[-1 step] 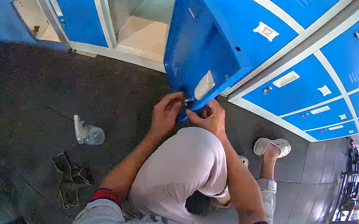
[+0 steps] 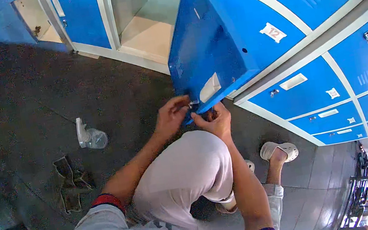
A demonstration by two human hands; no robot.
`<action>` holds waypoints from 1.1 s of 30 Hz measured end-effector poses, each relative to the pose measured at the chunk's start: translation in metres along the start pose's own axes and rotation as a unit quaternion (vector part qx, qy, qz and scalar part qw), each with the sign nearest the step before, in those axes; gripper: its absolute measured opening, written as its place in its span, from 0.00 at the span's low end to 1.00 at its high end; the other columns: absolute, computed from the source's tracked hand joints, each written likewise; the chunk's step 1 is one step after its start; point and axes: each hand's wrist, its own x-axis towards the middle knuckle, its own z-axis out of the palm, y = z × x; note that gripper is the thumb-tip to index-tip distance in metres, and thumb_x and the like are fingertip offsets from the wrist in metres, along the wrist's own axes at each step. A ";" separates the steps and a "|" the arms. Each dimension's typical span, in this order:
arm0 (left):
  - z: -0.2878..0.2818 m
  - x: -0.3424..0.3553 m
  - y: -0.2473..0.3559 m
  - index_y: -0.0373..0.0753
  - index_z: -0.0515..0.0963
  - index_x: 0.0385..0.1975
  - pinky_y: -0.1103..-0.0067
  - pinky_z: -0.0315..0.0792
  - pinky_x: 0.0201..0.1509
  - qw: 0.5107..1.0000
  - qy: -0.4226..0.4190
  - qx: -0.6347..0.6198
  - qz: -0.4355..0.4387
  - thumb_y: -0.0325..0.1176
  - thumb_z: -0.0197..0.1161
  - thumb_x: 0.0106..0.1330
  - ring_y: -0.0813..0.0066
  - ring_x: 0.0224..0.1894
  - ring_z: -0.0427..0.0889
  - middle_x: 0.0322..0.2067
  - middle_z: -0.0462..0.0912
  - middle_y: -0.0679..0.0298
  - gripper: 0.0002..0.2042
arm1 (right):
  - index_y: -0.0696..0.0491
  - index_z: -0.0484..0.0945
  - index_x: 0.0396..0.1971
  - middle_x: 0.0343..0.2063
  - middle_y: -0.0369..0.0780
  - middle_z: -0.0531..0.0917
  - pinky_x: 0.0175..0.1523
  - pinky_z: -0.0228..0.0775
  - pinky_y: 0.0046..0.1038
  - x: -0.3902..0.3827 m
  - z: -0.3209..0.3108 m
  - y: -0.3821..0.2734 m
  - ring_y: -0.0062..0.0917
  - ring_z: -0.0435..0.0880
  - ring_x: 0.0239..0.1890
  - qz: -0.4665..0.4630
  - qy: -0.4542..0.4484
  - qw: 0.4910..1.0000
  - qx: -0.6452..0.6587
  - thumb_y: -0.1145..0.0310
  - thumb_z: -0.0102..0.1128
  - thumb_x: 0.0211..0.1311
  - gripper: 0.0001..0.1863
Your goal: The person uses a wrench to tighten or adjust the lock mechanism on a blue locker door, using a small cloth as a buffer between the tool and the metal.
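A blue locker door (image 2: 204, 48) stands swung out from its compartment, its inner side toward me. Near its lower corner sits a small metal lock (image 2: 194, 102), partly hidden by fingers. My left hand (image 2: 171, 118) is closed in a pinch at this lock, fingertips against it. Round the bottom edge of the same door my right hand (image 2: 217, 121) is closed, thumb in front and fingers mostly hidden behind. Below both hands is my bent knee in pale trousers.
The open compartment (image 2: 146, 33) lies behind the door. More blue lockers (image 2: 306, 89) stand to the right. A clear spray bottle (image 2: 93, 137) and a dark crumpled cloth (image 2: 73, 180) rest on the dark floor at left. A foot in a pale clog (image 2: 280, 151) is at right.
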 end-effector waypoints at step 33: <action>0.020 0.010 -0.006 0.34 0.75 0.36 0.75 0.72 0.45 0.994 0.065 0.007 0.090 0.25 0.58 0.57 0.67 0.42 0.77 0.36 0.78 0.58 0.07 | 0.56 0.74 0.27 0.24 0.45 0.77 0.31 0.70 0.35 0.008 0.005 0.001 0.41 0.78 0.25 -0.024 0.115 0.990 -0.074 0.68 0.66 0.36 0.15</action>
